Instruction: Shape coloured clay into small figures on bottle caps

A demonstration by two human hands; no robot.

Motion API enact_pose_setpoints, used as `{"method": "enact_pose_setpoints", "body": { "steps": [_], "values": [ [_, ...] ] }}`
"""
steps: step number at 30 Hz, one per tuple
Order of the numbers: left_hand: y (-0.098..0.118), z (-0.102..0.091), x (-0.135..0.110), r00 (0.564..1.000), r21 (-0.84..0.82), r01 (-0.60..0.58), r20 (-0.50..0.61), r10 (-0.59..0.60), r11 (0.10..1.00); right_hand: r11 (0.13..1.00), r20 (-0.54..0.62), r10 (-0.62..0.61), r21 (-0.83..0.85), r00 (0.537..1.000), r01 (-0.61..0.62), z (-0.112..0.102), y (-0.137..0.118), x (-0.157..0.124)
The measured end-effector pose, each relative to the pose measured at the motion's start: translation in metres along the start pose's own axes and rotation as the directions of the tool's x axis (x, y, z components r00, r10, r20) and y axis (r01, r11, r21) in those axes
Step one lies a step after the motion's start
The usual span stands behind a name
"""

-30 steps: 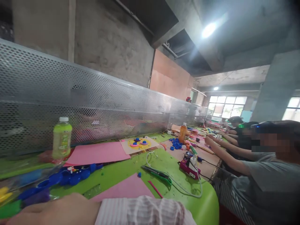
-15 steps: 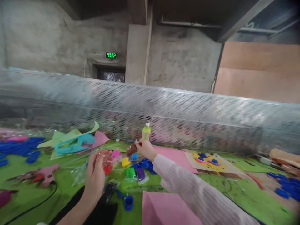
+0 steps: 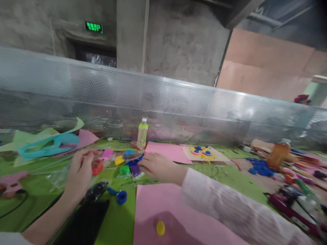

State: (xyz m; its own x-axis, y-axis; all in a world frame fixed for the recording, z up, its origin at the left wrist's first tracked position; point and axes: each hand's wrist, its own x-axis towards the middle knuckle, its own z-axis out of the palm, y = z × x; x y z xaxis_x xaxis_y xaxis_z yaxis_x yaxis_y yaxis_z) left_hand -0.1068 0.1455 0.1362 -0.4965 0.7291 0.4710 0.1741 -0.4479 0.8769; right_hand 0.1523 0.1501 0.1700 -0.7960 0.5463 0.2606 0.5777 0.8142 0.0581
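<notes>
My left hand [image 3: 79, 173] pinches a clear plastic bag [image 3: 112, 162] that holds small coloured pieces: red, pink, yellow, green, blue and purple. My right hand [image 3: 157, 167] lies at the bag's right end, knuckles up, fingers curled on the blue and purple pieces. A pink sheet [image 3: 176, 217] lies in front of me under my right forearm, with a small yellow disc [image 3: 160, 228] on it. A blue cap [image 3: 122, 196] sits on the green table [image 3: 120, 224] just below the bag.
A green drink bottle [image 3: 142, 133] stands by the perforated metal divider [image 3: 163, 109]. Foam cut-outs [image 3: 46, 143] lie far left, a pink glue gun [image 3: 10, 183] at the left edge, a black flat object [image 3: 84, 224] near me. Blue caps [image 3: 260, 167] and an orange bottle [image 3: 278, 154] are right.
The view swung left from the row of seated people to my own place. My right hand dropped from a raised pinch on a small brown piece to the bag. A yellow disc now lies on the pink sheet.
</notes>
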Motion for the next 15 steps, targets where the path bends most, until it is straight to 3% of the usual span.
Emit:
{"method": "enact_pose_setpoints", "body": {
  "steps": [2,4,8,11,15],
  "values": [
    [0.003,0.006,-0.008,0.99,0.093,-0.019,0.141,0.006,0.995,0.996,0.041,-0.032,0.082,0.999,0.029,0.0,-0.013,-0.046],
    [0.008,0.016,-0.02,0.948,0.17,-0.035,0.318,-0.021,0.985,0.989,0.055,-0.024,0.144,0.998,0.016,0.011,-0.023,-0.085],
    [0.022,0.044,-0.058,0.79,0.251,0.016,0.59,-0.166,0.968,0.943,0.071,0.06,0.322,0.996,-0.08,0.047,-0.033,-0.122],
    [0.037,0.067,-0.089,0.695,0.261,0.113,0.669,-0.264,0.959,0.873,0.068,0.162,0.455,0.985,-0.175,0.062,-0.036,-0.124],
    [0.054,0.083,-0.112,0.671,0.254,0.273,0.641,-0.373,0.928,0.775,0.041,0.233,0.596,0.972,-0.211,0.067,-0.038,-0.121]
  ]
}}
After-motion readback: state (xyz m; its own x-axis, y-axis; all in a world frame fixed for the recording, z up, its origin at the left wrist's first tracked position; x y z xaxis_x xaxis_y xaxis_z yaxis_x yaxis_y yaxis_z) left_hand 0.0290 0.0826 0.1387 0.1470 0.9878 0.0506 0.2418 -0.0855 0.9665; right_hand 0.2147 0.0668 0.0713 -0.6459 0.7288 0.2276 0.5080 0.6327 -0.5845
